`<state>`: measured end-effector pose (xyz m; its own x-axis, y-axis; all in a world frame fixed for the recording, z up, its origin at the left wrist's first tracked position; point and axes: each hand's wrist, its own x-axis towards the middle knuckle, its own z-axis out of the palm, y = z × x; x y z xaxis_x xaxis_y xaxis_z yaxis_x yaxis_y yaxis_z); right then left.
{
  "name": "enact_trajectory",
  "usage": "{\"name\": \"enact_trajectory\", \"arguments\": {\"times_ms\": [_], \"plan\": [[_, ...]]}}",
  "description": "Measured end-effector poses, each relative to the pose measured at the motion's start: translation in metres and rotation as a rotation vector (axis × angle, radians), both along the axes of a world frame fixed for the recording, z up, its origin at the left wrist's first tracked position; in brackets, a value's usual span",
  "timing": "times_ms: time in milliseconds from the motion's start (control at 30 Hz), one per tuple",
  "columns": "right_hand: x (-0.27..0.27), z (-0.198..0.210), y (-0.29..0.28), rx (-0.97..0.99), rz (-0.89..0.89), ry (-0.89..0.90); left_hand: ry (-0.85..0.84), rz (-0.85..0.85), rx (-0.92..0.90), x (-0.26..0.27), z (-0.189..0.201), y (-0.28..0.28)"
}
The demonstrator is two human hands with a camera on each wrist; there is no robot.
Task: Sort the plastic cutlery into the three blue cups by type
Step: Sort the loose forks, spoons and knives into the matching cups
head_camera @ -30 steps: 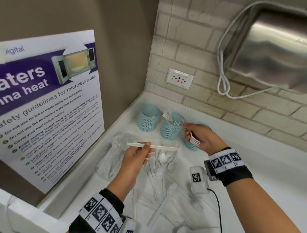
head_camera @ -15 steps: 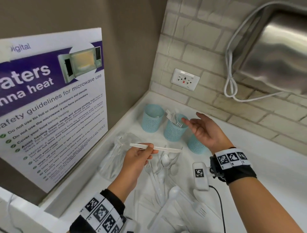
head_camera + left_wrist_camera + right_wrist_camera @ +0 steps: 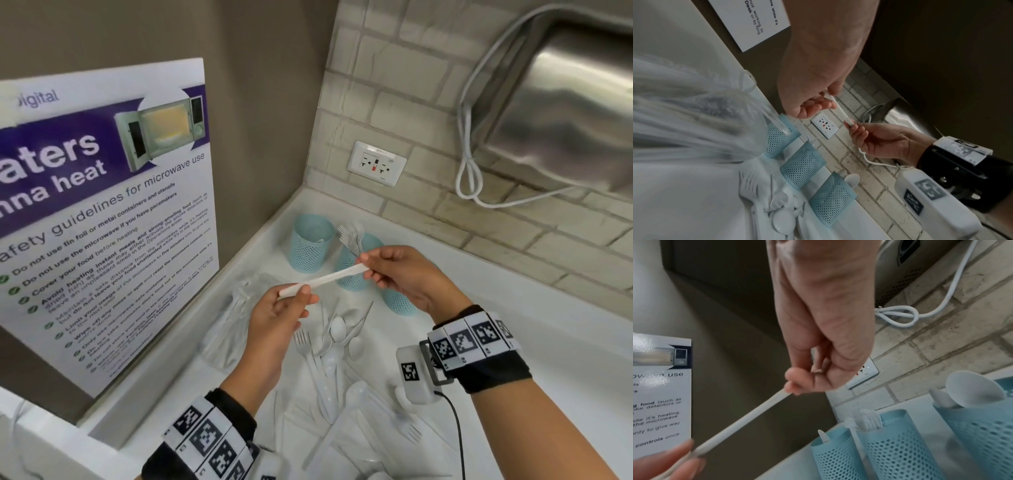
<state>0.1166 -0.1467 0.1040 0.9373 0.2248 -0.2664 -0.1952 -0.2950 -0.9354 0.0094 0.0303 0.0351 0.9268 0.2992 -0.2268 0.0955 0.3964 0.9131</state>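
Note:
A white plastic knife [image 3: 325, 279] hangs level above the counter, held at both ends. My left hand [image 3: 298, 293] pinches its near end and my right hand [image 3: 368, 265] pinches its far end. In the right wrist view, the knife [image 3: 742, 421] runs from my right fingers [image 3: 795, 386] to my left fingertips [image 3: 680, 456]. Three blue mesh cups stand in the corner. The left cup [image 3: 310, 243] holds a knife tip [image 3: 821, 434], the middle cup [image 3: 352, 277] forks [image 3: 347, 234], the right cup [image 3: 399, 303] a spoon [image 3: 972, 389]. My right hand partly hides the right cup.
Loose white forks and spoons [image 3: 332, 359] lie piled on the white counter [image 3: 565, 359] below my hands. A crumpled clear plastic bag [image 3: 233, 325] lies to their left. A poster [image 3: 102, 222] leans on the left wall; a socket [image 3: 376, 163] and cable [image 3: 469, 178] sit on the brick wall.
My right hand dropped its fork into the middle cup, opened, then came left and pinched the knife's far end. My left hand kept hold of the knife and raised it slightly.

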Motion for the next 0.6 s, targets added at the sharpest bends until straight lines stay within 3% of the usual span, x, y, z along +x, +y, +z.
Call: {"name": "enact_trajectory", "arguments": {"times_ms": [100,233,600], "plan": [[0.011,0.0,0.001,0.093,-0.181,-0.088,0.041,0.017,-0.004,0.0,-0.002,0.005],[0.021,-0.006,0.01,0.162,-0.269,-0.104,0.079,0.02,-0.007,-0.001,-0.002,0.006],[0.017,-0.016,0.03,0.142,-0.116,-0.136,0.12,-0.079,0.114,-0.002,-0.003,0.013]]}}
